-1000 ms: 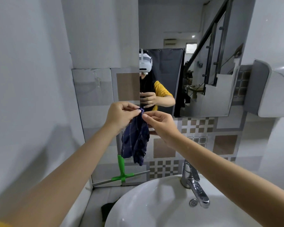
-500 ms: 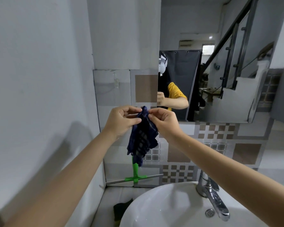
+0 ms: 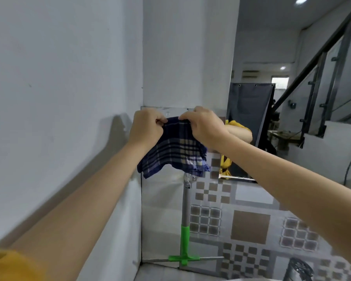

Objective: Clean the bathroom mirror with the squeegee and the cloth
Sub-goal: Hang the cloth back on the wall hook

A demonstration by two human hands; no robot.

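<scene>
- Both hands have gone up and to the left since a moment ago, and the cloth that hung in a bunch is now spread out flat between them.
- Left hand pinches the cloth's top left corner, fingers shut tight on it.
- Right hand pinches the top edge on the other side, fingers also shut on the cloth.
- Between the two hands the cloth is pulled wide, and the rest of it hangs down below them. It is dark blue with light checks.
- Held up like this, the cloth is in front of the tiled wall, just to the left of the mirror. I think it may be touching the wall up there, but it is hard to tell.
- Down below, the squeegee stands by the wall, straight under the cloth. Its green part is near the bottom and its long bar lies flat at the foot of the wall. No hand is on it.
- Its top end goes up behind the cloth's bottom edge, so that end is hidden.
- Only a strip of the mirror shows, cut off at the right edge, and the right arm covers part of it.
- Something dark at the bottom right corner is cut off and too blurry to name.
</scene>
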